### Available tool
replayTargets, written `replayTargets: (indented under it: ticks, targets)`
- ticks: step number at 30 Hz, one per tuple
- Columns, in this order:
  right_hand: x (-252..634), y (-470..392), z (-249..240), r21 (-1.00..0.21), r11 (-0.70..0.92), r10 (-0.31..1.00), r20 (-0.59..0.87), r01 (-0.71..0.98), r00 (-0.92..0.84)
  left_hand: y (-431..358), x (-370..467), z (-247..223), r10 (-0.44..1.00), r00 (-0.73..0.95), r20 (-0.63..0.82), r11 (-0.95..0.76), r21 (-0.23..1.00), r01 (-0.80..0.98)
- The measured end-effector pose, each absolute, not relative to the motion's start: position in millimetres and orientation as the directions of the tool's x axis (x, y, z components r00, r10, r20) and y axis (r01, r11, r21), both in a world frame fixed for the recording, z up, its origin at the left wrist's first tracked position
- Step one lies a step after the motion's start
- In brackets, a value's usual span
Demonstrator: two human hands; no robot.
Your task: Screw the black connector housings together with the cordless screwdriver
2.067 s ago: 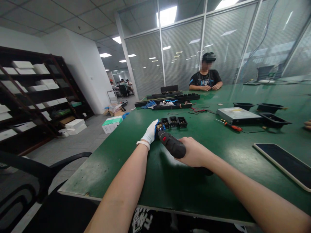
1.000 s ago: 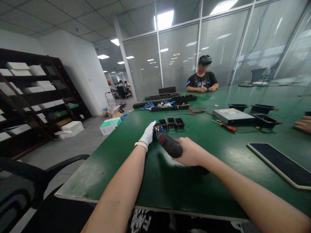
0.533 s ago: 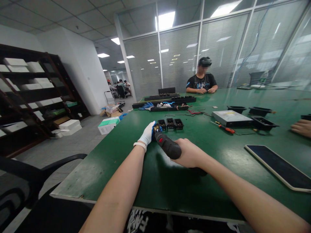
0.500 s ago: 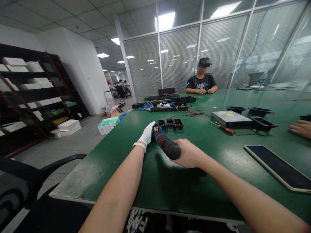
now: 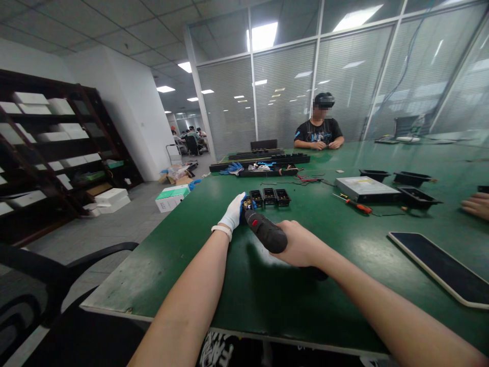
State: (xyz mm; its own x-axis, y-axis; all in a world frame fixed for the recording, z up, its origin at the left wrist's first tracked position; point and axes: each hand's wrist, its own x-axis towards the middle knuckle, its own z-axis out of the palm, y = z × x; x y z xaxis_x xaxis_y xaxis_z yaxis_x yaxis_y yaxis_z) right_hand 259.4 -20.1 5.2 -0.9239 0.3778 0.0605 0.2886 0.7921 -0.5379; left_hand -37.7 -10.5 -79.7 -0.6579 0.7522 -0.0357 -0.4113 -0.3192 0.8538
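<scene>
My left hand (image 5: 234, 213), in a white and blue glove, is closed around a small black box with brass-coloured metal parts (image 5: 248, 203) inside. Bare and wrapped round the handle, my right hand (image 5: 300, 243) holds a black power drill (image 5: 266, 232) with a red mark on its body. The drill points away from me, its front end at the box in my left hand; the tip itself is hidden. Just beyond the left hand, several small black boxes (image 5: 269, 197) stand in a row on the green table (image 5: 183, 265), with small parts inside.
Right of centre lie a silver flat case (image 5: 367, 187), a screwdriver (image 5: 359, 206) and black trays (image 5: 418, 197). A tablet-like device (image 5: 439, 265) is nearer me. Long black strips (image 5: 263, 159) and a blue glove (image 5: 234, 168) lie farther back. A co-worker (image 5: 320, 130) sits opposite; another person's hand (image 5: 476, 205) is at right.
The whole view has shifted slightly. My hands, the drill and the black box keep nearly the same places relative to each other.
</scene>
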Motion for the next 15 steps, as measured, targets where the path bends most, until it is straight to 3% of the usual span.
replayTargets:
  ticks: [15]
  targets:
    - [259.9,-20.2,5.2,-0.549,0.784,0.381,0.061,0.288,-0.923,-11.2,-38.2,-78.5,0.762,-0.644,-0.069,-0.281,0.861,-0.425]
